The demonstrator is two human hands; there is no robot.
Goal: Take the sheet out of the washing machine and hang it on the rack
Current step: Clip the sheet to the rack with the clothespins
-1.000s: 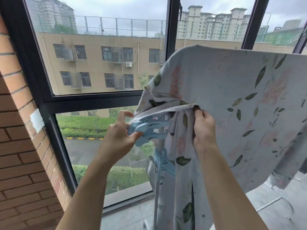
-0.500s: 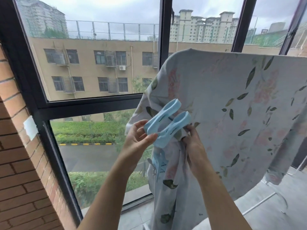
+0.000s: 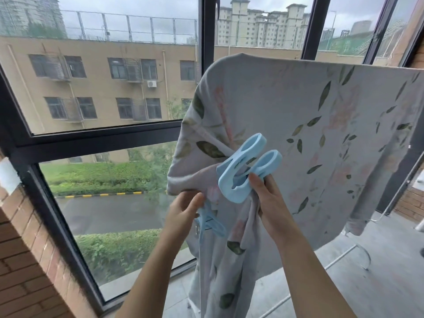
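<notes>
**Sheet (image 3: pixel 298 111) draped over rack (image 3: pixel 344 255), left end bunched for pegging.**
Soft, limp, probably damp and heavy; take it at the gathered hem, where left hand (image 3: pixel 183 210) pinches it. Right hand (image 3: pixel 270 203) fingers curl round large blue clip (image 3: pixel 243 173). Second clip (image 3: pixel 211 222) hangs below; window frame (image 3: pixel 207 31) stands close behind.

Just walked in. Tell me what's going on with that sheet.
A person is pegging a floral sheet that is draped over a drying rack by the window. The right hand holds a big blue clip against the cloth, while the left hand grips the sheet's bunched edge. A second blue clip sits just below.
</notes>
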